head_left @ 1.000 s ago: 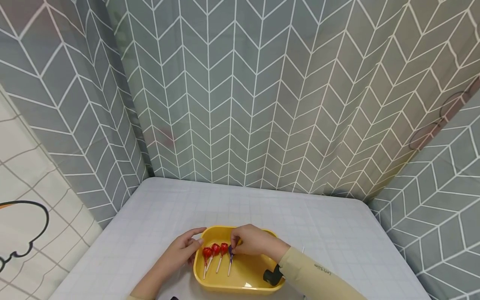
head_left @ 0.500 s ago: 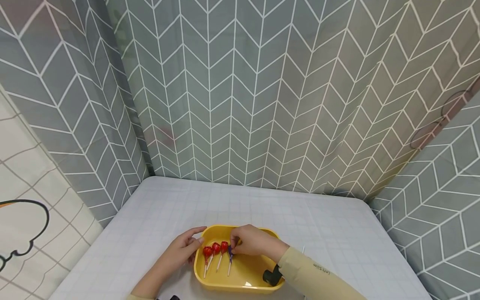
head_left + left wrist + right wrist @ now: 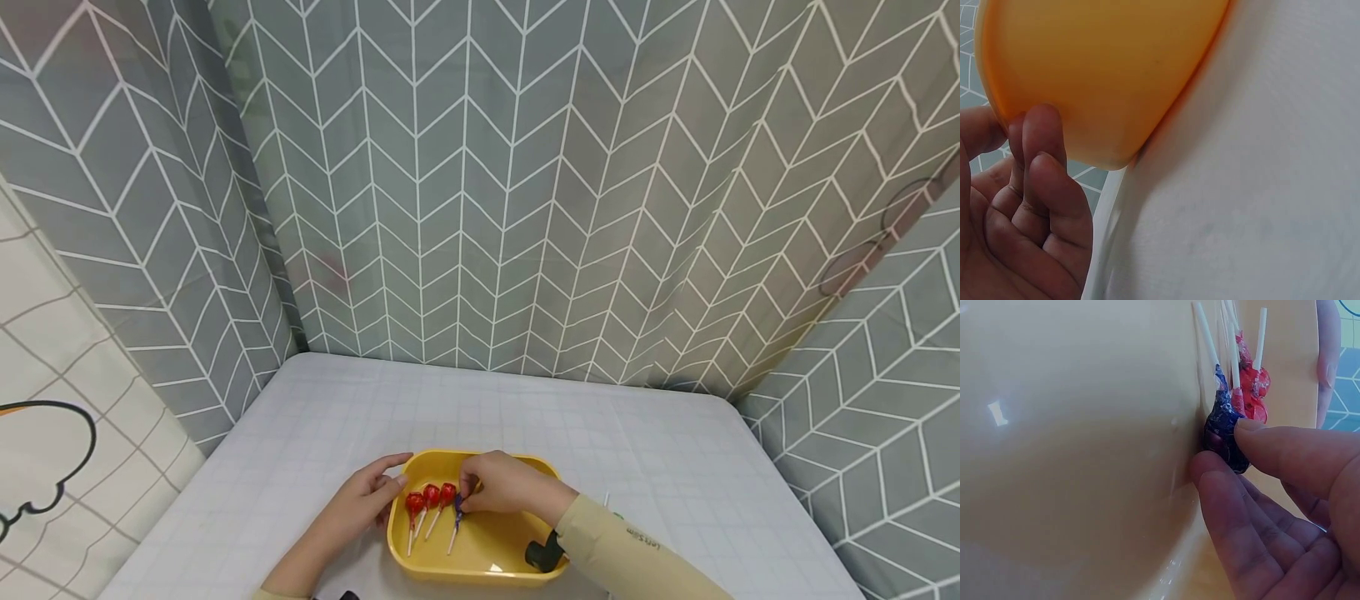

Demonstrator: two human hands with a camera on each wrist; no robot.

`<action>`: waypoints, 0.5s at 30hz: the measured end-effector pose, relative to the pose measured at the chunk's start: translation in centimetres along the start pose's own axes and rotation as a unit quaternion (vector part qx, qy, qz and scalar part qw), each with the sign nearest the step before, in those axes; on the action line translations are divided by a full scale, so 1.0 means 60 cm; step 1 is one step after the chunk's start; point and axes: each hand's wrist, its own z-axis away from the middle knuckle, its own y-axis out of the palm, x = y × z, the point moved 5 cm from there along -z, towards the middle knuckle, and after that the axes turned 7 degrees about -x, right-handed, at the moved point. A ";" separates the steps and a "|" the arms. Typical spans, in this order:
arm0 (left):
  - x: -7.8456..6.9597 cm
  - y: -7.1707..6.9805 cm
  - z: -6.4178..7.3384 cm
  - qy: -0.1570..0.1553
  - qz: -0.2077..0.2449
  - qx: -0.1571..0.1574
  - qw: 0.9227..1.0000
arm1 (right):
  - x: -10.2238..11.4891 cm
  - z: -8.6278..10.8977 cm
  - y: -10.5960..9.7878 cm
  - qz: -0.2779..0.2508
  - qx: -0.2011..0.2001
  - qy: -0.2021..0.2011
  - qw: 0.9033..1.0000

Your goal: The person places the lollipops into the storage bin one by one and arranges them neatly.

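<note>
Inside a yellow tray, three red lollipops lie side by side at the left end, sticks toward the person. A purple-wrapped lollipop lies just right of them, its white stick tilted slightly left in the head view. My right hand pinches its wrapped head between thumb and fingertips, close over the tray floor. At the tray's left side, my left hand holds the wall, thumb at the rim and fingertips against the outside.
The tray stands near the front of a white-covered table. Right of it, a thin white stick shows beside the right sleeve. A black wrist-worn device overlaps the tray's right corner. Grey patterned curtains enclose the table.
The purple lollipop's stick end has swung slightly left, and so has the stick of the nearest red lollipop. Both hands stay in nearly the same places.
</note>
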 end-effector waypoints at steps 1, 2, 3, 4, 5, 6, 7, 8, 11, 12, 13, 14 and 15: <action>0.000 0.000 0.000 0.000 0.000 0.000 1.000 | 0.000 0.000 0.000 -0.001 0.000 0.001 1.000; -0.001 0.001 0.000 0.000 0.001 -0.001 1.000 | 0.000 0.000 0.000 -0.002 0.001 0.003 1.000; -0.001 0.001 0.000 0.000 0.002 -0.002 1.000 | -0.001 0.001 0.000 -0.004 0.001 0.005 1.000; -0.001 0.001 0.000 0.000 0.002 -0.002 1.000 | -0.001 0.001 0.001 -0.005 0.001 0.007 1.000; -0.001 0.001 0.000 0.002 0.002 -0.002 1.000 | -0.001 0.002 0.000 -0.008 0.001 0.010 1.000; -0.001 0.002 0.000 0.003 0.003 -0.001 1.000 | -0.001 0.003 -0.001 -0.010 0.000 0.014 1.000; -0.001 0.002 -0.001 0.004 0.004 0.000 1.000 | -0.001 0.003 -0.001 -0.012 0.000 0.017 1.000; 0.000 0.001 -0.001 0.005 0.005 0.000 1.000 | -0.001 0.004 -0.002 -0.014 -0.001 0.020 1.000; 0.001 0.000 -0.001 0.007 0.005 0.004 1.000 | -0.001 0.005 -0.005 -0.017 -0.001 0.025 1.000; 0.001 0.000 -0.001 0.006 0.007 0.004 1.000 | -0.001 0.006 -0.005 -0.018 0.000 0.025 1.000; 0.002 0.000 -0.001 0.005 0.006 0.005 1.000 | -0.001 0.006 -0.005 -0.018 0.001 0.025 1.000; 0.002 0.000 -0.001 0.005 0.007 0.005 1.000 | -0.001 0.006 -0.005 -0.019 0.002 0.025 0.999; 0.002 0.000 -0.001 0.004 0.007 0.005 1.000 | -0.001 0.006 -0.006 -0.021 0.003 0.025 0.999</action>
